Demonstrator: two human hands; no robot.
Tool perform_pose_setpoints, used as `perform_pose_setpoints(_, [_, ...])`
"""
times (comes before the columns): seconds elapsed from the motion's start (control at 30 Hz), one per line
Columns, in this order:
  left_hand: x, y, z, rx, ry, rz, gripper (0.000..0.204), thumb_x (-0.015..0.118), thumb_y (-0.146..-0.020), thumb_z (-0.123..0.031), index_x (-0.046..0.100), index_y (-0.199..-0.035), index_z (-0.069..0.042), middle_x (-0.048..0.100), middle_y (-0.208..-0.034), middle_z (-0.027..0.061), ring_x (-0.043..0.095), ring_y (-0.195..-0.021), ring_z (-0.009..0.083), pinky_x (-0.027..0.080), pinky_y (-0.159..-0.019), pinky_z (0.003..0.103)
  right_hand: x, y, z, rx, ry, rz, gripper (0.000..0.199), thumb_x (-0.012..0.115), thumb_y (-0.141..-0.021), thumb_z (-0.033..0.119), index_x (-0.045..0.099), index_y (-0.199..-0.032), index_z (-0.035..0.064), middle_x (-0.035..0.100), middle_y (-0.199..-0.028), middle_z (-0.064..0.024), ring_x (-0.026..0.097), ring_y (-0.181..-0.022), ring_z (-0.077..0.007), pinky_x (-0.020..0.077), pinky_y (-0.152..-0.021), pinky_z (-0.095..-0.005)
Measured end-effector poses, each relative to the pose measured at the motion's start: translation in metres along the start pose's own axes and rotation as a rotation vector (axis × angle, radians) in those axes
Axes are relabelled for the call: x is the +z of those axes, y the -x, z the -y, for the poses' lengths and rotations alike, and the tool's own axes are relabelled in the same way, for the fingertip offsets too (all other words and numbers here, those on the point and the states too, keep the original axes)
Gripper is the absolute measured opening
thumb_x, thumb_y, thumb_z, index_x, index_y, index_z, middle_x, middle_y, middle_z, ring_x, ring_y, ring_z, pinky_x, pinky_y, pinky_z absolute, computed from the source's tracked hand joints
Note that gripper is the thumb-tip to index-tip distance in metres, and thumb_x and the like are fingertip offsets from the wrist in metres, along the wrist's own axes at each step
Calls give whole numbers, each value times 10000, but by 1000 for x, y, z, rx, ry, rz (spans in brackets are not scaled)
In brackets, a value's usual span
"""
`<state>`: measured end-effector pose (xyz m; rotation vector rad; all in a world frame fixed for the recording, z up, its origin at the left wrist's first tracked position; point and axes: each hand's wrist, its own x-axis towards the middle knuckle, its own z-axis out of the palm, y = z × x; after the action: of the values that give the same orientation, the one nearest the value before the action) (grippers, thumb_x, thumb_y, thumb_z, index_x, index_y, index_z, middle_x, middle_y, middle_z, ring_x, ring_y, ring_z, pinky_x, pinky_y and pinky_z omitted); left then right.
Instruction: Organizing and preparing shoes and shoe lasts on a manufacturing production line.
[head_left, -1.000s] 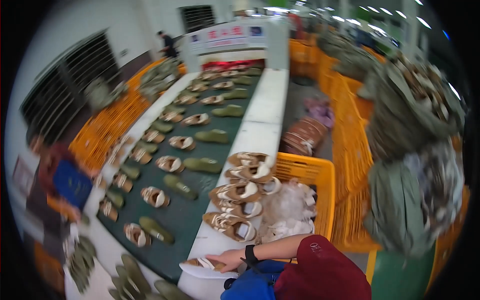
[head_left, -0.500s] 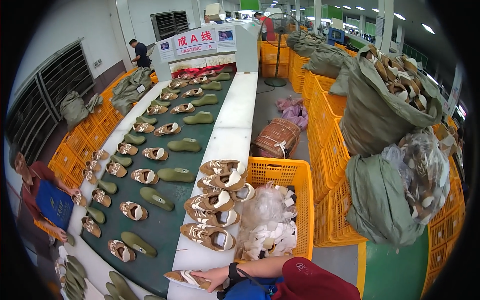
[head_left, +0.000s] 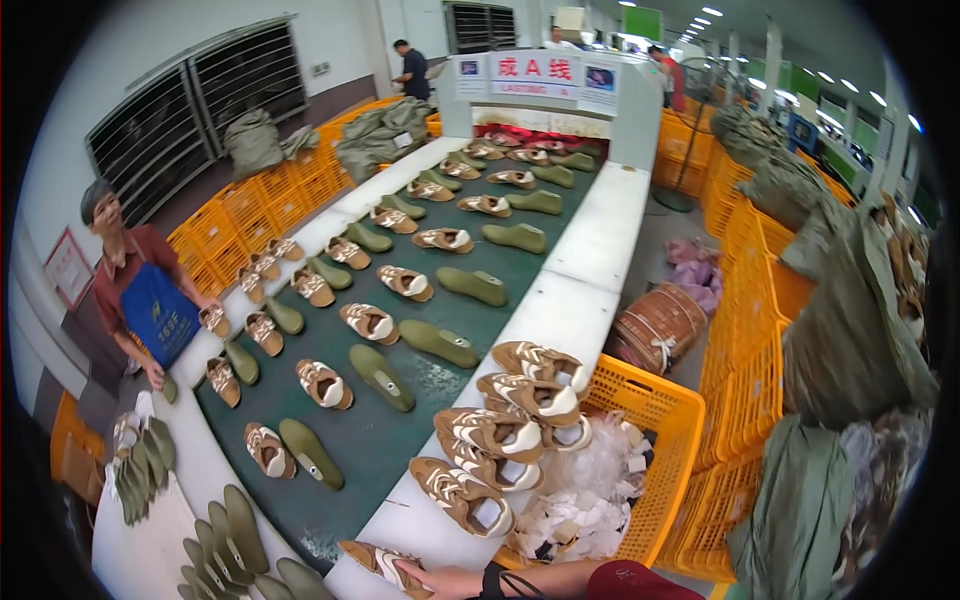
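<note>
At the bottom edge, my right hand (head_left: 445, 583) is closed round the back part of a brown sneaker (head_left: 374, 560) with cream trim. The sneaker lies on its length over the white ledge (head_left: 402, 528) beside the belt, toe pointing left. Just beyond it, several matching sneakers (head_left: 490, 437) are stacked along the same ledge. On the dark green conveyor belt (head_left: 395, 450), brown sneakers (head_left: 324, 384) and olive-green shoe lasts (head_left: 440, 343) stand in rows. My left hand is out of view.
A yellow crate (head_left: 688, 408) of plastic and paper scraps stands right of the ledge. Olive lasts (head_left: 222, 545) lie at lower left. Across the belt, a person in a blue apron (head_left: 158, 312) touches a sneaker. A white machine (head_left: 632, 125) spans the belt's far end; stacked crates (head_left: 742, 350) line the right.
My view has turned left, so the scene sits farther right and tilts. My right hand stays on the sneaker at the ledge. The person across the belt shows more fully.
</note>
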<state>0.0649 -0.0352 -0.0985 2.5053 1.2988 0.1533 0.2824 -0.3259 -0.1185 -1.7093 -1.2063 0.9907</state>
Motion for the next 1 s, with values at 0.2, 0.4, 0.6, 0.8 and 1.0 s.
perform_pose_setpoints(0.2, [33,-14,31,85,73,-262,287,427,-886,-193,593,-825,34,593,-899,216,542,-877,386,438,-790,433,-2,-5,-2,202,-75,102,981,686,-738,326,27,-1436,123,599,-799,-246,612,-672,-352,478,-594,-410])
perform_pose_setpoints(0.4, [25,-10,12,78,-22,-462,244,527,-794,-207,658,-707,-22,641,-901,189,587,-851,354,451,-809,430,3,-11,-6,90,145,29,1029,716,-719,405,33,-1436,127,606,-915,-284,605,-831,-428,476,-726,-430])
perform_pose_setpoints(0.6, [20,-11,1,87,28,-489,215,547,-765,-212,667,-697,-48,651,-844,158,594,-864,318,442,-806,430,6,-13,0,49,201,-29,1063,729,-700,409,17,-1441,138,609,-892,-295,602,-808,-448,473,-708,-451])
perform_pose_setpoints(0.8, [13,2,2,117,220,-474,234,559,-741,-247,677,-795,-52,653,-798,119,572,-918,293,408,-823,417,14,-14,11,-5,388,-15,1065,746,-707,300,1,-1434,74,608,-948,-304,617,-828,-432,499,-703,-426])
perform_pose_setpoints(1.0, [19,166,13,1,574,-472,443,626,-773,-196,527,-1168,-23,555,-1135,212,501,-1092,359,413,-942,386,-1,-27,29,72,526,165,1024,751,-706,213,45,-1429,46,590,-996,-318,604,-882,-433,490,-734,-406])
